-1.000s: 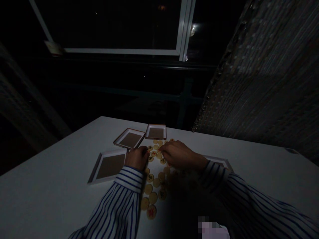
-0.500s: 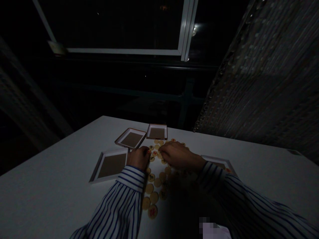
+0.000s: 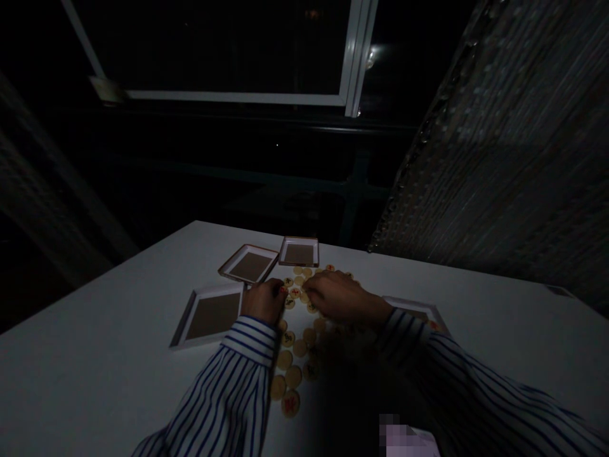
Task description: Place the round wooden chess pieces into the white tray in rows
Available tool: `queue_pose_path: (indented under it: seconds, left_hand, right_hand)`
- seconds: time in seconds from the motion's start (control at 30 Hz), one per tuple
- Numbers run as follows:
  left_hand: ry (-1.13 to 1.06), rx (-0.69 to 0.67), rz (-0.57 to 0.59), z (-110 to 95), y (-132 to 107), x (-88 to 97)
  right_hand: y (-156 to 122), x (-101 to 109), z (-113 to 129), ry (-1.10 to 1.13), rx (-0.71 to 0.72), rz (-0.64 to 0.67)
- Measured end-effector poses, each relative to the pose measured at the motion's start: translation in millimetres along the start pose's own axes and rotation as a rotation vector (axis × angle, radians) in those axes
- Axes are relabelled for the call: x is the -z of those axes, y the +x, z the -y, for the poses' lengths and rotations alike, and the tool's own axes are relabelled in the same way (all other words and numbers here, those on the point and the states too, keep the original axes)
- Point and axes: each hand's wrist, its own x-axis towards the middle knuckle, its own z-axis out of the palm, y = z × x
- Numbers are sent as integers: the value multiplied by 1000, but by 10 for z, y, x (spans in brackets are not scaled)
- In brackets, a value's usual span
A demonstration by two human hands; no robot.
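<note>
Several round pale-yellow game pieces point(image 3: 295, 355) with red or dark characters lie scattered on the white table point(image 3: 95, 368). My left hand point(image 3: 263, 301) rests curled among them, its fingertips pinched on a piece at its right edge. My right hand point(image 3: 339, 297) lies knuckles up over the pile, fingers bent down onto the pieces near the left hand's fingertips. Both arms wear blue-striped white sleeves. What the right fingers hold is hidden.
Shallow square trays with brown bottoms ring the pile: one at the left point(image 3: 209, 315), two at the back point(image 3: 248, 264) point(image 3: 299, 252), one at the right point(image 3: 419, 310) partly under my right sleeve. A dark window and a textured curtain stand behind the table.
Both hands have stayed over the pile, with only small finger shifts. The view moved slightly.
</note>
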Motion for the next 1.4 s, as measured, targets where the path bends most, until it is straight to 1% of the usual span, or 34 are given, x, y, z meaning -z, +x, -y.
queue_pose_path:
  seconds: [0.1,0.2,0.3,0.53,0.73,0.9,1.17,1.27,1.4]
  left_hand:
    - [18,-9,-34,-1,2,-18]
    - [46,-28,-117,-8,-6,-23]
    - [35,-89,-198,-13,-16,-15]
    - [-57,-248,-326,12,-15,-25]
    - [-88,-315,-407,9,-25,-10]
    - [-107,-365,-492,-44,-74,45]
    - [-187,-443,-552,-84,-134,116]
    - [-222,-442,-562,-139,-179,136]
    - [-254,-449,-560,-255,-250,173]
  right_hand:
    - [-8,-8,-1,4,7,-10]
    - [-16,-26,-21,3,15,-33]
    - [-29,-32,-47,5,6,-46]
    - [-61,-29,-125,27,15,-40]
    - [-104,-4,-178,72,-24,-27]
    - [-177,68,-185,68,-10,-63]
    - [-329,196,-214,99,-43,-97]
    - [-409,248,-232,117,-71,-110]
    - [-518,309,-275,144,-70,-131]
